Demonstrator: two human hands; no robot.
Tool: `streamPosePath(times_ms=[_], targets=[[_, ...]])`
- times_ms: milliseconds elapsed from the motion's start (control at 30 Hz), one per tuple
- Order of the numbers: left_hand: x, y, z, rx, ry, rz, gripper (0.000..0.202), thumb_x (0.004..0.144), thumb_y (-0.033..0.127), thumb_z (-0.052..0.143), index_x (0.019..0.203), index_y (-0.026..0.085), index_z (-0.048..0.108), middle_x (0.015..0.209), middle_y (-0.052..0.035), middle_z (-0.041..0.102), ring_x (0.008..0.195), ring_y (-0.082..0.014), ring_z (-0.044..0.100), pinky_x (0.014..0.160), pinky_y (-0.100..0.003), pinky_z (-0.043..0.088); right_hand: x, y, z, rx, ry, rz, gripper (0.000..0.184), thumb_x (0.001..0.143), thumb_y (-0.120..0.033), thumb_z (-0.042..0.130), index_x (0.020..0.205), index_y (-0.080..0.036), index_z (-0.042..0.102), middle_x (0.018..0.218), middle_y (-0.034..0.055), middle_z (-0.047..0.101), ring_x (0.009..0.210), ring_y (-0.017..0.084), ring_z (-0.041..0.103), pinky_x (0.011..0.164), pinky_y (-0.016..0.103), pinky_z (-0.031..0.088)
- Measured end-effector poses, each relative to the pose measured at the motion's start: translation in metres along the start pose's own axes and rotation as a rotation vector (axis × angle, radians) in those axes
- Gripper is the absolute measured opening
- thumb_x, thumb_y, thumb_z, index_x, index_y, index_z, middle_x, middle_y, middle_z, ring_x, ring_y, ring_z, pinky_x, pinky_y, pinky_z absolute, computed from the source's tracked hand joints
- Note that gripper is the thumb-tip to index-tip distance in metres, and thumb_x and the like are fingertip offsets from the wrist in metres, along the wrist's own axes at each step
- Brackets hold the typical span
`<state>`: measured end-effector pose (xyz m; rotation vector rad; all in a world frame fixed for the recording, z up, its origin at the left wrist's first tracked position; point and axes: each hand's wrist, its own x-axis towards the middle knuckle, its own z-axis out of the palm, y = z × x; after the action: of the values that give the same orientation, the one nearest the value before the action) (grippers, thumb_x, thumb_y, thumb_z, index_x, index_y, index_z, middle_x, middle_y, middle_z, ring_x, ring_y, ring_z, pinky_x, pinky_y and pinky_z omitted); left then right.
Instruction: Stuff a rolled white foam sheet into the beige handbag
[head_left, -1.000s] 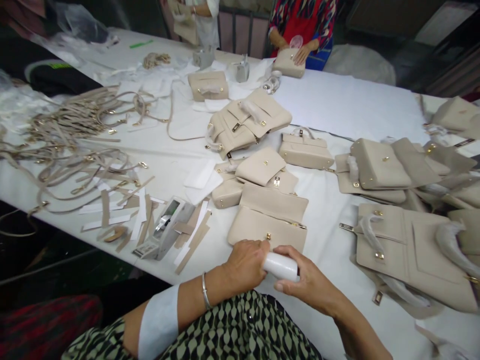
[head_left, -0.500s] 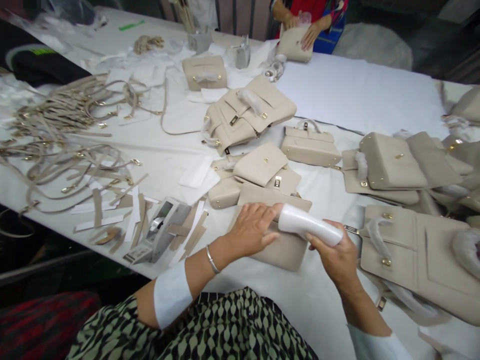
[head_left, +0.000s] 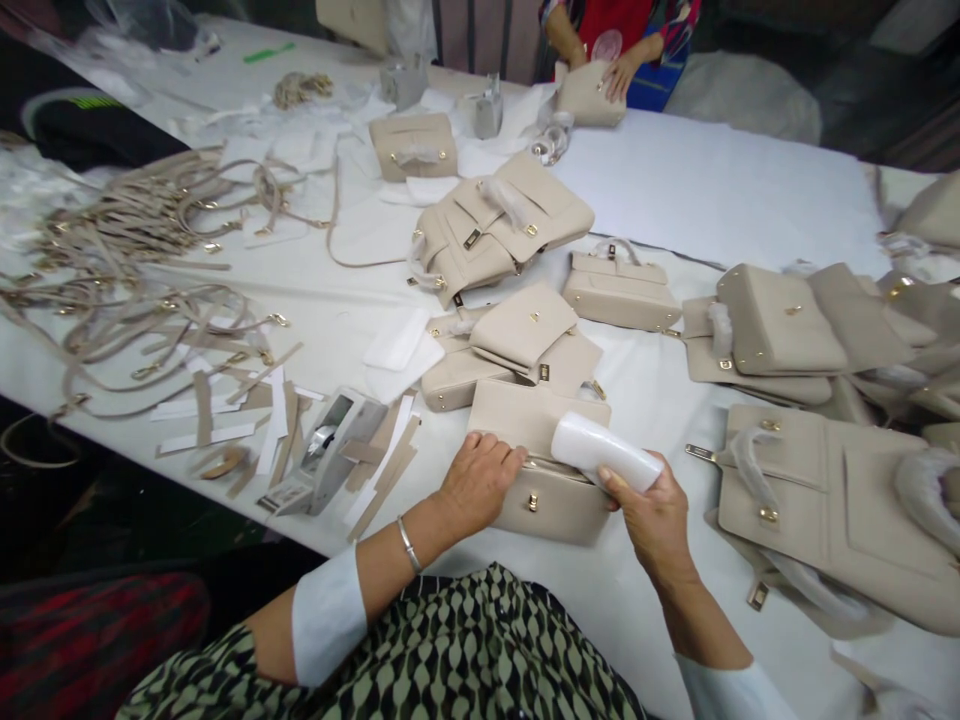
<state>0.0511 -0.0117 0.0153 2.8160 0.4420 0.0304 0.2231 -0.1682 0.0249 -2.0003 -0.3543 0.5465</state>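
A beige handbag (head_left: 541, 495) with a gold clasp lies on the white table (head_left: 705, 200) right in front of me, its flap lifted. My left hand (head_left: 474, 483) has its fingers curled over the bag's left end, under the flap edge. My right hand (head_left: 651, 512) is closed around a white rolled piece of foam or paper (head_left: 604, 452), held tilted just above the bag's right end.
More beige handbags lie in piles ahead (head_left: 501, 232) and to the right (head_left: 832, 500). Loose beige straps (head_left: 142, 260) spread over the left. A tape dispenser (head_left: 330, 450) sits among cut strips. Another person's hands (head_left: 619, 72) hold a bag at the far edge.
My left hand slid from the top of the flap to the bag's left end and curled in; the flap now stands lifted. My right hand drew the white roll slightly back and left.
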Motion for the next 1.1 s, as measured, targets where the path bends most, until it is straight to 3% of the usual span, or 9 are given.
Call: streamPosePath(times_ms=[267,400,500,633,767,900,1000,1100], targets=[[-0.026,0.015,0.005,0.037,0.025,0.074,0.015,0.085,0.010,0.044,0.083,0.017,0.057,0.086,-0.0076,0.052,0.087,-0.0230,0.043,0.079,-0.040,0.032,-0.041,0.011,0.001,0.183,0.104,0.049,0.044,0.064,-0.039,0.078,0.096,-0.017,0.056,0.078,0.0002,0.060,0.065,0.017,0.054,0.042,0.023,0.050],[-0.039,0.027,0.008,0.047,-0.008,0.149,0.013,0.084,0.010,0.044,0.083,0.017,0.055,0.085,-0.0071,0.055,0.089,-0.0236,0.045,0.080,-0.041,0.032,-0.055,0.017,0.001,0.362,0.132,0.124,0.048,0.060,-0.035,0.081,0.097,-0.016,0.056,0.086,0.0027,0.062,0.071,0.019,0.057,0.039,0.022,0.048],[-0.047,0.035,0.007,0.075,-0.020,0.116,0.017,0.085,0.009,0.040,0.087,0.015,0.056,0.084,-0.0088,0.058,0.091,-0.0255,0.046,0.084,-0.044,0.032,-0.063,0.019,-0.002,0.484,0.132,0.179,0.053,0.059,-0.031,0.083,0.102,-0.016,0.056,0.094,0.0044,0.063,0.075,0.020,0.059,0.039,0.021,0.047],[-0.056,0.040,0.007,0.089,0.002,0.074,0.023,0.084,0.009,0.040,0.092,0.014,0.061,0.092,-0.0133,0.062,0.107,-0.0302,0.045,0.100,-0.054,0.022,-0.072,0.016,-0.009,0.620,0.035,0.216,0.050,0.060,-0.027,0.083,0.103,-0.016,0.060,0.095,0.0047,0.064,0.073,0.018,0.059,0.038,0.019,0.045],[-0.065,0.036,0.008,0.103,0.021,0.063,0.022,0.082,0.011,0.045,0.091,0.017,0.064,0.110,-0.0115,0.061,0.128,-0.0338,0.032,0.108,-0.061,0.007,-0.078,0.008,-0.017,0.762,-0.068,0.237,0.045,0.061,-0.022,0.082,0.100,-0.017,0.062,0.089,0.0024,0.063,0.068,0.016,0.057,0.037,0.018,0.043],[-0.069,0.031,0.010,0.071,-0.064,0.004,0.018,0.080,0.013,0.049,0.090,0.018,0.063,0.097,-0.0082,0.065,0.131,-0.0347,0.029,0.107,-0.064,0.006,-0.080,0.001,-0.019,0.816,-0.183,0.267,0.043,0.061,-0.021,0.081,0.099,-0.019,0.061,0.084,-0.0010,0.062,0.062,0.013,0.055,0.036,0.018,0.042],[-0.071,0.028,0.011,0.006,-0.103,0.013,0.018,0.076,0.013,0.051,0.087,0.019,0.064,0.101,-0.0069,0.064,0.134,-0.0362,0.024,0.106,-0.067,0.007,-0.082,0.000,-0.014,0.746,-0.281,0.251,0.043,0.062,-0.024,0.081,0.099,-0.018,0.060,0.083,-0.0006,0.061,0.062,0.013,0.054,0.036,0.018,0.042],[-0.076,0.025,0.011,-0.032,-0.100,0.048,0.019,0.075,0.014,0.054,0.088,0.021,0.065,0.112,-0.0070,0.060,0.137,-0.0374,0.016,0.106,-0.066,0.006,-0.083,0.003,-0.009,0.508,-0.403,0.186,0.047,0.062,-0.029,0.080,0.101,-0.015,0.057,0.082,0.0012,0.061,0.060,0.014,0.054,0.037,0.020,0.041]])
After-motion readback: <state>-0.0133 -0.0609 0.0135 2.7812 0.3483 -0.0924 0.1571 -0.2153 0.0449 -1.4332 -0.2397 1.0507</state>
